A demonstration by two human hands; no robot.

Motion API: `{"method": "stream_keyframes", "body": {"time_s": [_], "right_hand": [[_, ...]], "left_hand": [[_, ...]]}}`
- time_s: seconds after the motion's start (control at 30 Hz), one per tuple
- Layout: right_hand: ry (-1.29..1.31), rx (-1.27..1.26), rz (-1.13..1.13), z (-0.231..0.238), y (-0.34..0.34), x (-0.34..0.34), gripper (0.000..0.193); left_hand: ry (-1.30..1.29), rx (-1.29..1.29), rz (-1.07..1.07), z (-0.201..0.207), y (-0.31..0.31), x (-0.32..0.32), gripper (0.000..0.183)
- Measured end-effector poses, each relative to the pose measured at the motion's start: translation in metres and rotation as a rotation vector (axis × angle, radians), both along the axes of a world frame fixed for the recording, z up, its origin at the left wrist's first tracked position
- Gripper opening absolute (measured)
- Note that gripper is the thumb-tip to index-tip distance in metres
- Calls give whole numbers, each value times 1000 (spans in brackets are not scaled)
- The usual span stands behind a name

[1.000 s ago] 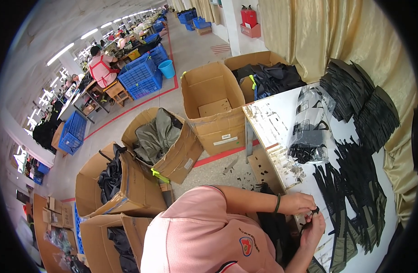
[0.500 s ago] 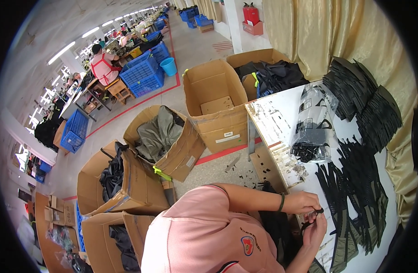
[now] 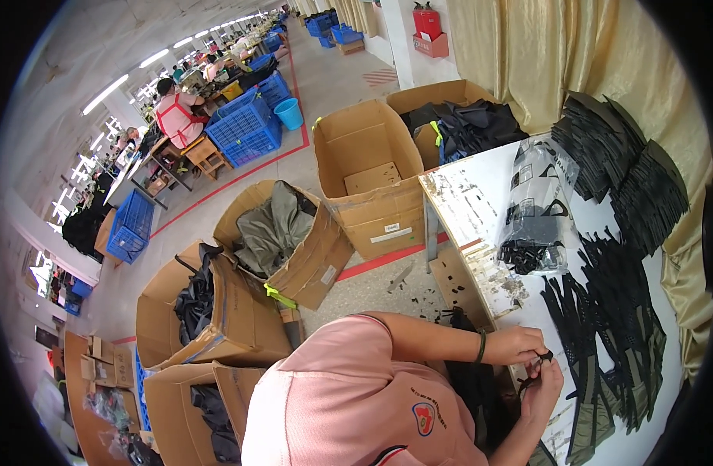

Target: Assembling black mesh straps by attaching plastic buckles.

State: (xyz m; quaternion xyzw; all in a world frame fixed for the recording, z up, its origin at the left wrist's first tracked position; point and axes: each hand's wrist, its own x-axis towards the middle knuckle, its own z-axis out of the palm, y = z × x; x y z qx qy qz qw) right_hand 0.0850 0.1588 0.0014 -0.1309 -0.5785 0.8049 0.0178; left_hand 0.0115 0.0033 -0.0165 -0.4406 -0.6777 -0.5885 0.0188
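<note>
My left hand [image 3: 518, 344], with a dark band at the wrist, pinches a small black piece [image 3: 544, 356] over the table edge. From below, my right hand [image 3: 544, 392] closes its fingers on the same piece. A thin black strap [image 3: 527, 384] hangs between the hands. The piece is too small for me to tell its exact kind. Beside my hands, black straps with olive green ends [image 3: 593, 404] lie in bundles on the white table [image 3: 465, 202]. A clear plastic bag [image 3: 536, 213] of small black parts lies farther up the table.
Stacked black strap pieces [image 3: 605, 147] lie at the table's far end by the curtain [image 3: 519, 46]. Cardboard boxes [image 3: 372, 202] stand left of the table, several holding dark fabric [image 3: 275, 225]. Blue crates [image 3: 244, 128] and a seated person [image 3: 178, 116] are farther back.
Both hands stay together on the small black piece at the table edge, with only slight finger movement. The right hand has shifted slightly up and right.
</note>
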Motion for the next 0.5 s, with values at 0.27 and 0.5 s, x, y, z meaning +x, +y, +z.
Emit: {"method": "stream_keyframes", "body": {"time_s": [0.27,0.5], "right_hand": [[-2,46,19,7,1,0,4],[116,69,-78,0,2,-3,23]], "left_hand": [[44,39,0,-3,-3,-4,21],[-47,39,19,-4,-1,-4,21]]}}
